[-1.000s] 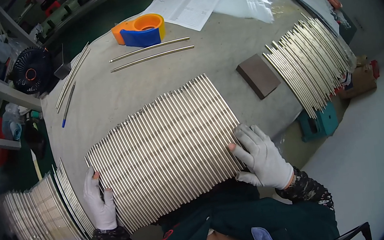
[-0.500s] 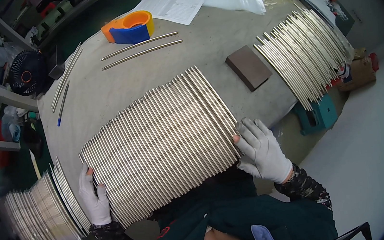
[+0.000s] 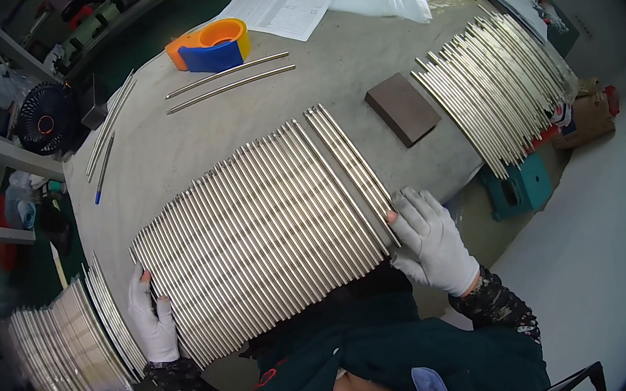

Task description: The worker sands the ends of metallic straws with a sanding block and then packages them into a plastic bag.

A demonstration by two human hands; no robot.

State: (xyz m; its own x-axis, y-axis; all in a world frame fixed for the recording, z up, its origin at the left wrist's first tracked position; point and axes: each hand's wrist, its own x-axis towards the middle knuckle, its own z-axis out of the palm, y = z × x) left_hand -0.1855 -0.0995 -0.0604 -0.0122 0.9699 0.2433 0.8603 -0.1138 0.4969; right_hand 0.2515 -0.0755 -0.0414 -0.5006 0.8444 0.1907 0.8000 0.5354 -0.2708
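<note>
OK, gap btwn rod row (image 3: 255,235) & end rods (image 3: 345,152) @ R hand (image 3: 434,244)

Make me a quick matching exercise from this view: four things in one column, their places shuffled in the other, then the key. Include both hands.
Column 1
1. brown rectangular block
2. orange-and-blue tape dispenser
3. white-gloved left hand
4. white-gloved right hand

Column 2
a. at the left edge of the wide row of silvery metal rods
b. just beyond the two loose, slender metal rods
c. at the near end of the narrow strip of metal rods set off by a gap
d. just left of the fanned-out metal rods

Pairs: 1-d, 2-b, 3-a, 4-c
</note>
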